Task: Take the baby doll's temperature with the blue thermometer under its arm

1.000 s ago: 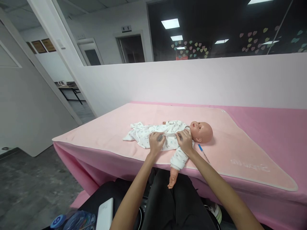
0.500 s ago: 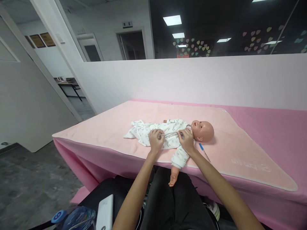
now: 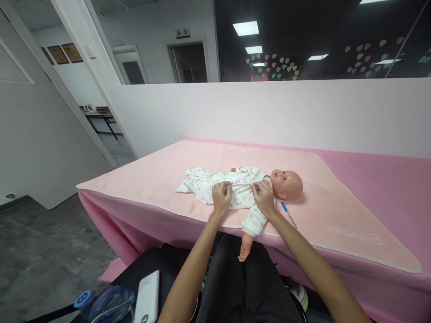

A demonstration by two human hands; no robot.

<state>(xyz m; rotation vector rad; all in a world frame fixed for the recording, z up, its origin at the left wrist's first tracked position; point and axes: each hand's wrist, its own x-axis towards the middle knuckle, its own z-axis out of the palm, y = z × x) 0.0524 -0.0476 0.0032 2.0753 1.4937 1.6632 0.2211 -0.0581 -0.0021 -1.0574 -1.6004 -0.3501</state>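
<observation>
A: Item one, the hands. State?

B: Left hand (image 3: pixel 221 194), fingers curled shut, pinching the white printed romper (image 3: pixel 218 185) at the doll's belly. Right hand (image 3: pixel 263 196), likewise closed on the romper, at the chest just below the neck. The front edge of the cloth runs taut between the two grips.

A: Item two, the doll.

B: Baby doll (image 3: pixel 286 183), lying on its back, bald head toward the right, legs toward the left. One bare forearm (image 3: pixel 244 246) hangs down over the near edge from a white sleeve. The romper legs lie flat and limp on the left.

A: What does it lie on?

B: Pale pink blanket (image 3: pixel 188 161) with a white border, spread over a brighter pink tabletop (image 3: pixel 387 179). The doll sits near the front edge.

A: Small goods nearby?

B: Blue-capped pen (image 3: pixel 288 213), on the blanket just beside the right wrist, below the doll's head.

A: Near the viewer?

B: Black-clad lap (image 3: pixel 242 287), a white flat device (image 3: pixel 147 298) at lower left, and a blue transparent item (image 3: pixel 107 305) beside it; what it is, cannot tell.

A: Surroundings?

B: White partition wall (image 3: pixel 269 112) behind the tabletop, dark glass above with heart stickers (image 3: pixel 272 65).
</observation>
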